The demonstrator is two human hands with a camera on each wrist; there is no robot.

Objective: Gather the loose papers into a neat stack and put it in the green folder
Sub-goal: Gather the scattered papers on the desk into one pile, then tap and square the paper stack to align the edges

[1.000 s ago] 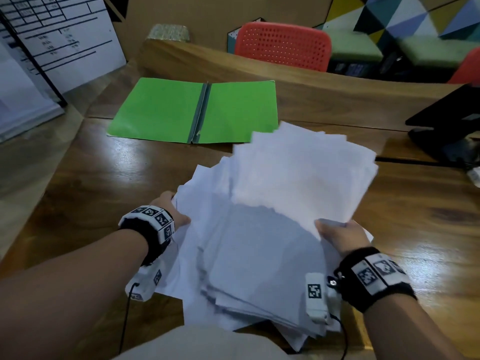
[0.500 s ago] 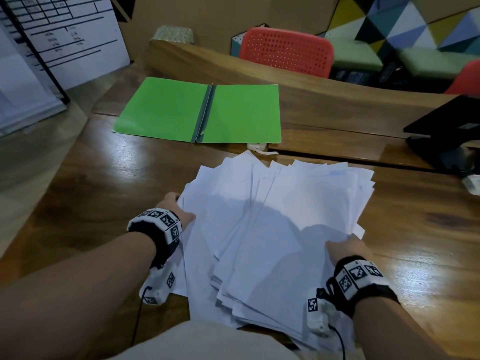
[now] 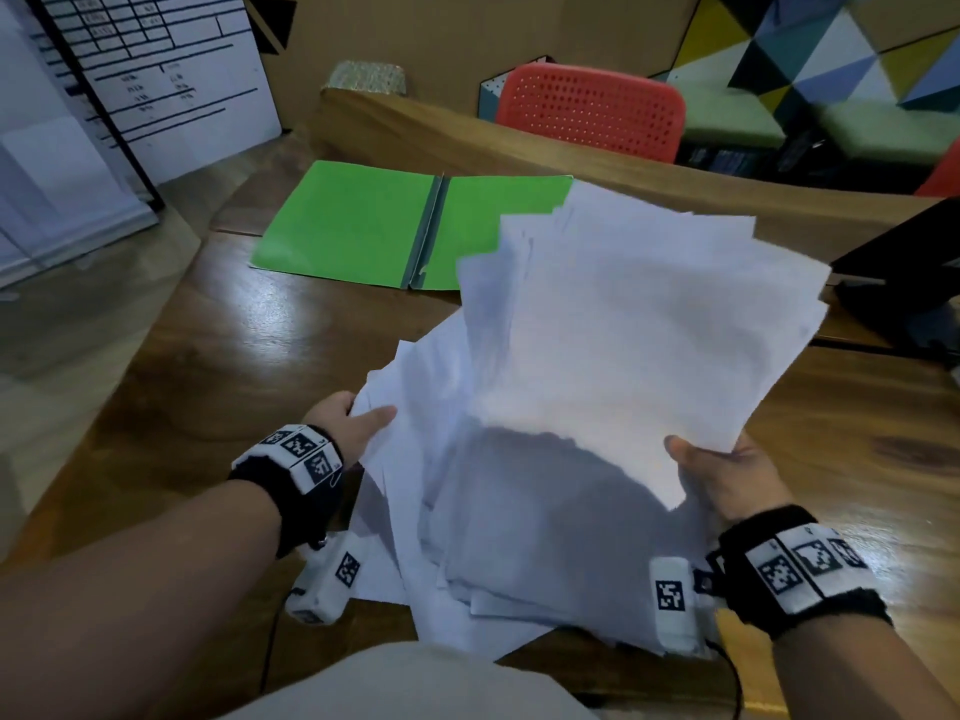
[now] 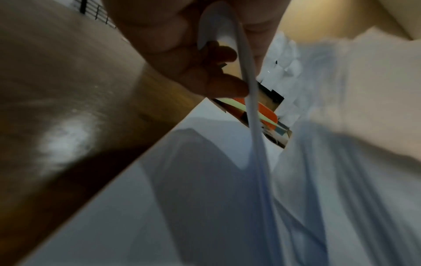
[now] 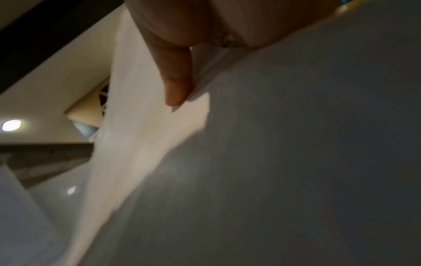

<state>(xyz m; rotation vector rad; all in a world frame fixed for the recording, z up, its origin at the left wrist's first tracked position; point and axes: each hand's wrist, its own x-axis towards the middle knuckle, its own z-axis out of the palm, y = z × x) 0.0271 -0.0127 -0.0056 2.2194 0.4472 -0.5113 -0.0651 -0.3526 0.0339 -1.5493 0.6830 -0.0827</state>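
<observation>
The loose papers (image 3: 530, 491) lie fanned and uneven on the near part of the wooden desk (image 3: 218, 356), their near edge hanging past the desk's front edge. A thick sheaf (image 3: 639, 324) of them is raised off the pile and tilted up toward the camera; it covers the near right corner of the green folder (image 3: 353, 226), which lies open and flat farther back on the desk, its grey spine in the middle.

The right hand (image 3: 727, 480) holds the sheaf at its near right corner, thumb on top; its other fingers are hidden beneath the sheets in the head view. In the right wrist view one finger (image 5: 177, 79) presses along the underside of the paper, and the rest of that picture is blurred white sheet. The left hand (image 3: 348, 423) grips the left edge of the pile, thumb lying on the top sheet. The left wrist view shows its fingers (image 4: 205, 75) curled round a bent edge of paper (image 4: 248, 86), though the frame is smeared and much of it is shadow.

Behind the desk stands a red perforated chair (image 3: 592, 111), its seat and legs hidden by a raised wooden ledge. A dark object (image 3: 904, 283) at the right edge is cut off and cannot be identified. A white board with ruled lines (image 3: 156, 70) leans at the far left, its writing too small to read.
</observation>
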